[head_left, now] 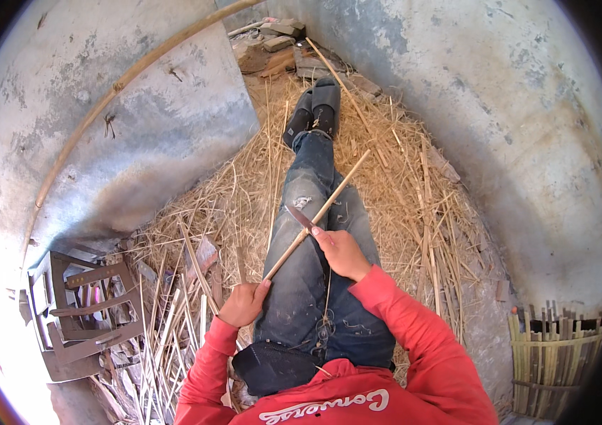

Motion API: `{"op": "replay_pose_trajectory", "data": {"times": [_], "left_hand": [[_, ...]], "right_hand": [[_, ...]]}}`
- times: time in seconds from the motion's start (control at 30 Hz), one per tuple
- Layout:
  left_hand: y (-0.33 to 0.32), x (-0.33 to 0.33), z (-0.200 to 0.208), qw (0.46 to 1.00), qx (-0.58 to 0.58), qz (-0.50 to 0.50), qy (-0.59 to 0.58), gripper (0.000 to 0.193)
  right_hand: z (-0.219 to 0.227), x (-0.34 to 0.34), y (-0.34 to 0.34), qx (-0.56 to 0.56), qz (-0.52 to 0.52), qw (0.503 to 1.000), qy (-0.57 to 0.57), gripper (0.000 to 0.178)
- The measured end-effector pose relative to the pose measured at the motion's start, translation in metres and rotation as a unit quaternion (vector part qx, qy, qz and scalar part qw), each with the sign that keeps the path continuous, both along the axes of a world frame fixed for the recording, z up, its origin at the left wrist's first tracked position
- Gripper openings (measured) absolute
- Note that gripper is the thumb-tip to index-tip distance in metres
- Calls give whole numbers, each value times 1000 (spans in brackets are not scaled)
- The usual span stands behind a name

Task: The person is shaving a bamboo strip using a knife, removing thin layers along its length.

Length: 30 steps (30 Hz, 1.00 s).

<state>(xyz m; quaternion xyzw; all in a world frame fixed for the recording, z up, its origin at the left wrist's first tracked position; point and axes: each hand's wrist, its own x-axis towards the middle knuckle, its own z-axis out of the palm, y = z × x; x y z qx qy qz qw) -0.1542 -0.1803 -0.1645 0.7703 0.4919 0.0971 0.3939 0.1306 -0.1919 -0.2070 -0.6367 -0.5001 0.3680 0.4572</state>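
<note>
A thin, pale stick [343, 184], perhaps bamboo, slants across my jeans-clad legs, its far end up to the right. My left hand [245, 300] is closed round its near end, beside my left thigh. In my right hand [343, 253] is a knife [299, 216], gripped by a handle mostly hidden in the fingers. The dark blade crosses the stick near its middle and points up to the left. Whether the edge bites into the stick I cannot tell.
Straw and shavings [386, 205] cover the floor around my legs. Split strips [168, 333] lie at the left, near a dark wooden frame [95, 304]. A slatted basket [552, 361] stands at the lower right. A long bent pole [113, 88] leans along the left wall.
</note>
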Motion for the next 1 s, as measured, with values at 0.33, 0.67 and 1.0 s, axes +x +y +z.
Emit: {"op": "replay_pose_trajectory", "data": {"times": [0.33,0.67,1.0], "left_hand": [[-5,0,-2,999,41,-3,19,61],[-13,11,-6,992,81,43,92,57],[-8,13,-1,994,49,36,91,59]], "right_hand": [[46,11,8,13,-32,999,-8,31],[46,-10,15,112,-35,993,-3,23],[76,-20,-3,90,-27,996,1,20]]}}
